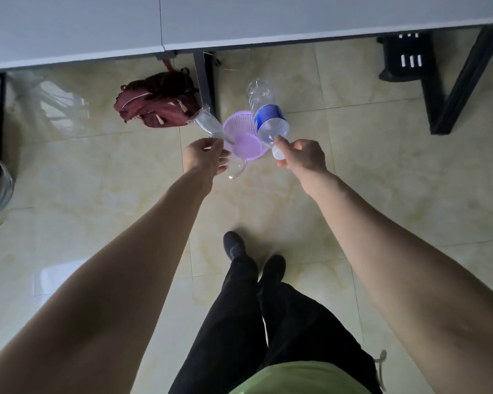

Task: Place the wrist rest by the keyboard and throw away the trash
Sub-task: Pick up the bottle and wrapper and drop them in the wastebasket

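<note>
A pale tiled floor [382, 172] with faint beige veining fills most of the view, dim and glossy. Along the top edge runs the grey counter [239, 21], seen from above, with black metal legs [205, 81] under it. Beyond the fingers of the left hand, close to the middle leg, a dark red backpack [157, 102] lies slumped on the floor. Well off to the right of the fingers of the right hand a black crate [404, 56] sits under the counter beside an angled black frame. Below both hands, the person's black trousers [254, 322] and 2 dark shoes show, with a green shirt hem at the bottom edge.

Between and just beyond the 2 sets of fingers stands a small lilac mesh wastebasket [244, 137] on the floor, its open mouth tilted toward the camera.

The right hand [302, 156] holds a clear plastic bottle [268, 115] with a blue label; its fingers [281, 143] are pinched around the neck near the white cap, and the body points up and away, over the right rim of the basket. The bottle looks empty.

The left hand [202, 159] pinches a clear plastic wrapper [208, 123] between thumb and fingers; the wrapper sticks up and away from the fingertips, over the left rim of the basket, while a further curl of clear plastic hangs beneath the hand.

The wrist rest and keyboard are not in view.
</note>
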